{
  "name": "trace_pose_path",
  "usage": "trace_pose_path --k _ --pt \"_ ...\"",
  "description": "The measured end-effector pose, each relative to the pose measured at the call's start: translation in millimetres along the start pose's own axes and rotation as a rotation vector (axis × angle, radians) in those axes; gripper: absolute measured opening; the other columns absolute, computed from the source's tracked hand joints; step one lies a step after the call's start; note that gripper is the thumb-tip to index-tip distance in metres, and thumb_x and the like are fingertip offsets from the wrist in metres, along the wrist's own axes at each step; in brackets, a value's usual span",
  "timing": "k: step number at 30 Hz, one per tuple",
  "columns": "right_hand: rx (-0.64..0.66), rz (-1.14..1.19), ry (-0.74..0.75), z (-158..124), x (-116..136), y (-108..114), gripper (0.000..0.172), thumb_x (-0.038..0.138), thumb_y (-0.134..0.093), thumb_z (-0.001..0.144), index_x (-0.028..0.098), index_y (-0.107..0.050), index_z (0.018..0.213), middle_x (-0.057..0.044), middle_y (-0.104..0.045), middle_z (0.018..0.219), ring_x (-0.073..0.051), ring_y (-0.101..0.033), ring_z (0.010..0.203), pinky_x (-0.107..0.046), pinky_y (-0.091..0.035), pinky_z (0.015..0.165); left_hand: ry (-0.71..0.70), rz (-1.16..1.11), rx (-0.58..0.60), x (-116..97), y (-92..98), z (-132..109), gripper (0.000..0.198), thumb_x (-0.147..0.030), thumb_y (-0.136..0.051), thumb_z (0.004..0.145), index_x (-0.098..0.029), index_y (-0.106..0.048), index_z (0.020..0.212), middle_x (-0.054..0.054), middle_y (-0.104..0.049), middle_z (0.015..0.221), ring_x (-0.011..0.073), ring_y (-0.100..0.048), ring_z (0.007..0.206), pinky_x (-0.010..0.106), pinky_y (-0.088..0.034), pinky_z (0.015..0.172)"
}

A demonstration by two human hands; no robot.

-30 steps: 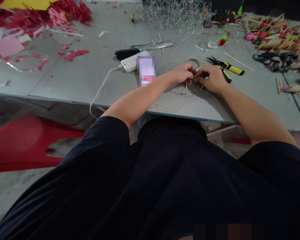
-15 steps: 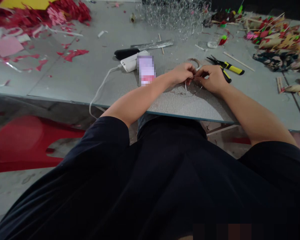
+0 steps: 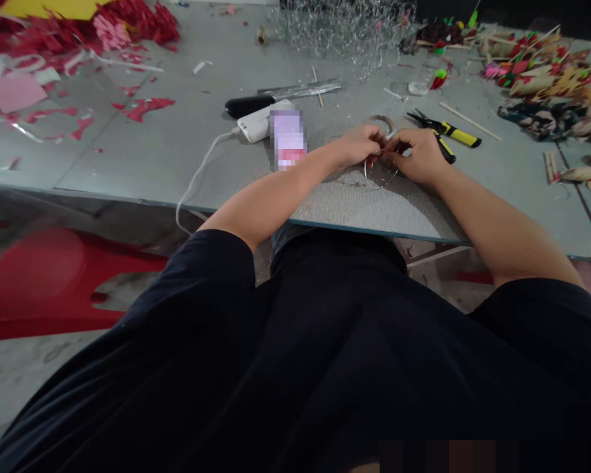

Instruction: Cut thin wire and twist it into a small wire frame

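My left hand (image 3: 363,144) and my right hand (image 3: 418,156) meet above the table near its front edge, fingertips pinched close together. Between them is a thin silvery wire (image 3: 366,176), bent in a loop that hangs below the fingers. Both hands are closed on this wire; its exact ends are hidden by the fingers. Just behind the hands lies a roll of tape (image 3: 385,122). Pliers with yellow and black handles (image 3: 456,134) rest beside my right hand, which covers part of them.
A phone (image 3: 289,135) leans by a white power bank (image 3: 256,125) with a cable (image 3: 197,171). Tangled silver wire (image 3: 345,33) sits at the back. Red paper scraps (image 3: 148,108) lie left, craft pieces (image 3: 542,79) right. A red stool (image 3: 39,276) stands below left.
The wire loop has shifted very slightly between the fingers. Both hands stay in almost the same place.
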State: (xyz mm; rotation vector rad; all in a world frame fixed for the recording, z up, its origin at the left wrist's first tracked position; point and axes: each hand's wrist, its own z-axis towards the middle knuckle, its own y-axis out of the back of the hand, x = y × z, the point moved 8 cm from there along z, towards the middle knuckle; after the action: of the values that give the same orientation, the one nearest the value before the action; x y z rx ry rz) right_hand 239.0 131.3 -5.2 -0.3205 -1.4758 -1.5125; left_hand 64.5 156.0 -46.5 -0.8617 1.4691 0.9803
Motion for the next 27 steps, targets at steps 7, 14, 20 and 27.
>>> trace_pose_path --k 7,14,20,27 --pt "0.012 -0.105 0.034 -1 -3 3 0.04 0.078 -0.101 0.103 0.041 -0.087 0.099 -0.004 -0.096 0.112 -0.044 -0.086 0.13 -0.077 -0.066 0.129 -0.086 0.048 0.022 1 -1.9 5 0.025 0.001 -0.067 0.099 -0.023 -0.073 0.097 0.002 -0.071 0.088 0.0177 -0.066 0.076 0.038 -0.048 0.083" --pt "0.034 -0.172 0.092 5 -11 1 0.055 0.093 -0.092 0.103 0.038 -0.086 0.1 -0.006 -0.096 0.112 -0.038 -0.082 0.11 -0.073 -0.069 0.123 -0.067 0.12 0.048 -2 -3.7 1 0.03 0.001 -0.062 0.107 -0.026 -0.071 0.097 0.003 -0.07 0.081 0.0205 -0.063 0.081 0.042 -0.046 0.085" --pt "0.027 -0.206 0.099 12 -20 0 0.054 0.09 -0.098 0.095 0.038 -0.09 0.105 -0.007 -0.09 0.096 -0.048 -0.088 0.114 -0.07 -0.072 0.104 -0.052 0.162 0.037 -6 -5.4 -6 0.028 -0.004 -0.071 0.108 -0.028 -0.068 0.094 0.004 -0.069 0.079 0.0217 -0.063 0.085 0.042 -0.047 0.087" --pt "0.03 -0.235 0.132 12 -25 0 0.069 0.105 -0.088 0.098 0.037 -0.088 0.105 -0.006 -0.093 0.1 -0.039 -0.085 0.104 -0.065 -0.071 0.105 -0.056 0.198 0.032 -13 -4.7 -10 0.026 -0.005 -0.07 0.107 -0.027 -0.066 0.094 0.004 -0.07 0.089 0.0203 -0.066 0.079 0.042 -0.046 0.085"
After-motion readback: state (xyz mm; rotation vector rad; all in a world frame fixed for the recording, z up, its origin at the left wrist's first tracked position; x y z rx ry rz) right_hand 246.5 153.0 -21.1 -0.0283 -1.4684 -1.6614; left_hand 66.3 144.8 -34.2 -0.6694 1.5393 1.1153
